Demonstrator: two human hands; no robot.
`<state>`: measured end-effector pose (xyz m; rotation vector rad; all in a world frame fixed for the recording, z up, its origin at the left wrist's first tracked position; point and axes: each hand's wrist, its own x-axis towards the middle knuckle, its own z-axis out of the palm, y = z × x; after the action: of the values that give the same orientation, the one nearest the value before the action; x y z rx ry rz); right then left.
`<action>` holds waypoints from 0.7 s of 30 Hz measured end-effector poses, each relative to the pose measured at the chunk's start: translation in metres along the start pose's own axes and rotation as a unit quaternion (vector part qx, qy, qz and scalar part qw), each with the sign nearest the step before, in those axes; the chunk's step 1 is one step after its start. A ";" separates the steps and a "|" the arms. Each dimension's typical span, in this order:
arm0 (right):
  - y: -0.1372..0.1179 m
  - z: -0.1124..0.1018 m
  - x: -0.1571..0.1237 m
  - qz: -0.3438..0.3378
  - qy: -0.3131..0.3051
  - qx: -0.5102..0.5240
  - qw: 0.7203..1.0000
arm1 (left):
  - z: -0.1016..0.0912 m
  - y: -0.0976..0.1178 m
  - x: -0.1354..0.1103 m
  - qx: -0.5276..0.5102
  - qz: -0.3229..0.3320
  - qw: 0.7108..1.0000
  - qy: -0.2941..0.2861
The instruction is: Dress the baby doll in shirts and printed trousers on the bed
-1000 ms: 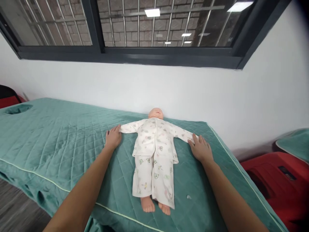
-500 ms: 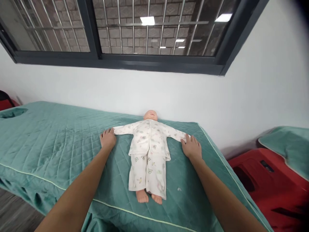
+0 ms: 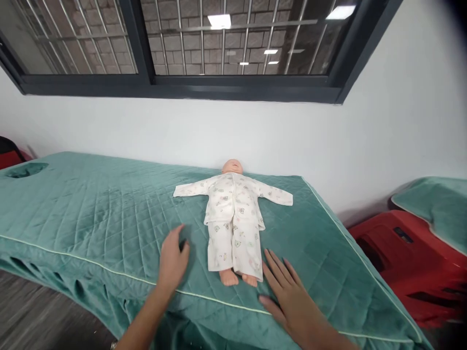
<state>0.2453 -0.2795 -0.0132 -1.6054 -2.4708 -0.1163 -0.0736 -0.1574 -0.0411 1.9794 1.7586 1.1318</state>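
A baby doll (image 3: 232, 166) lies on its back with its head toward the wall and its bare feet toward me. It wears a white printed pyjama top (image 3: 226, 199) with the sleeves spread wide, and matching trousers (image 3: 221, 245). My left hand (image 3: 174, 255) is left of the trouser legs, apart from them, thumb and fingers parted and nothing held. My right hand (image 3: 288, 291) is beside the doll's feet on the right, fingers spread, its fingertips close to the trouser hem; whether they touch it I cannot tell.
The doll lies on a green quilted bed cover (image 3: 109, 209) with a hole at its far left. A white wall (image 3: 164, 129) and a barred window (image 3: 233, 90) stand behind. Red plastic chairs (image 3: 408, 257) are at the right, one under green cloth (image 3: 438, 209).
Both hands have let go of the sleeve ends and drawn back toward me, down to the level of the doll's legs. The doll's arms stay outstretched. The view has shifted slightly.
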 end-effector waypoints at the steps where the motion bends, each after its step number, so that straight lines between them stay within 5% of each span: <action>1: -0.008 -0.003 -0.010 -0.001 0.001 0.011 1.000 | 0.000 0.007 -0.015 -0.025 0.001 1.000 -0.014; 7: -0.035 -0.022 -0.009 0.081 0.101 0.096 0.987 | 0.005 0.056 -0.067 -0.089 0.022 0.993 -0.077; 10: -0.054 -0.031 0.017 0.053 0.121 0.119 0.984 | 0.006 0.066 -0.067 -0.066 0.014 0.995 -0.080; 14: -0.073 -0.034 0.050 0.016 0.047 0.110 0.993 | 0.006 0.069 -0.057 -0.060 -0.004 0.994 -0.094; 21: -0.072 -0.019 0.079 0.056 0.076 0.060 0.994 | 0.001 0.077 -0.057 -0.226 -0.083 0.964 -0.113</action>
<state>0.1513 -0.2418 0.0245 -1.6173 -2.2242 -0.0699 -0.0147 -0.2276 -0.0128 1.5858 1.3726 1.0841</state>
